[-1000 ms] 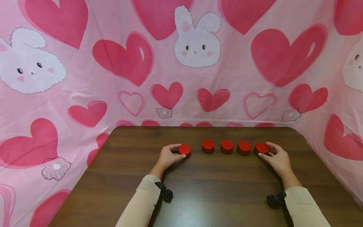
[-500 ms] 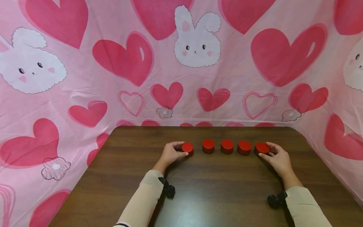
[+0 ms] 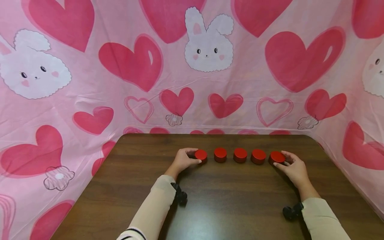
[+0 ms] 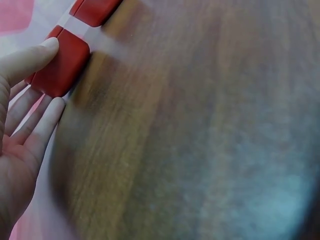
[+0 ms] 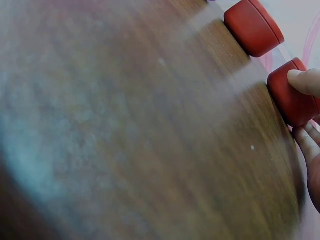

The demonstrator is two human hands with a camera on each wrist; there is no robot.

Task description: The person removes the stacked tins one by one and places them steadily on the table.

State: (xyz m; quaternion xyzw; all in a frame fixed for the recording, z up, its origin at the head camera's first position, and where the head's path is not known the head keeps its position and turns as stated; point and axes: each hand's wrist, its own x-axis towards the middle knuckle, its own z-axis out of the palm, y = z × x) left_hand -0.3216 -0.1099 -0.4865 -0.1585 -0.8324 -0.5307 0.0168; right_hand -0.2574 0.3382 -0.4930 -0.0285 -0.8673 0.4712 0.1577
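Several round red tins stand in a row across the far part of the table. My left hand (image 3: 183, 160) grips the leftmost red tin (image 3: 201, 155) between thumb and fingers. In the left wrist view the thumb lies on the near side of that tin (image 4: 64, 65), with fingers behind and below it. At the other end of the row, my right hand (image 3: 294, 168) holds the rightmost red tin (image 3: 276, 157), its thumb on the front side. The right wrist view shows the thumb against this tin's side (image 5: 290, 100). Both tins stand upright.
Between the held tins stand three more: one red tin (image 3: 220, 155) nearest the left hand, a middle tin (image 3: 240, 155) and another tin (image 3: 258, 156) close to the right one. The brown wooden table (image 3: 222, 200) ends at a pink heart-patterned cloth (image 3: 252, 76).
My left hand has moved its tin to the right and slightly away from me, narrowing the gap to the neighbouring tin. The right hand and the other tins have stayed in place.
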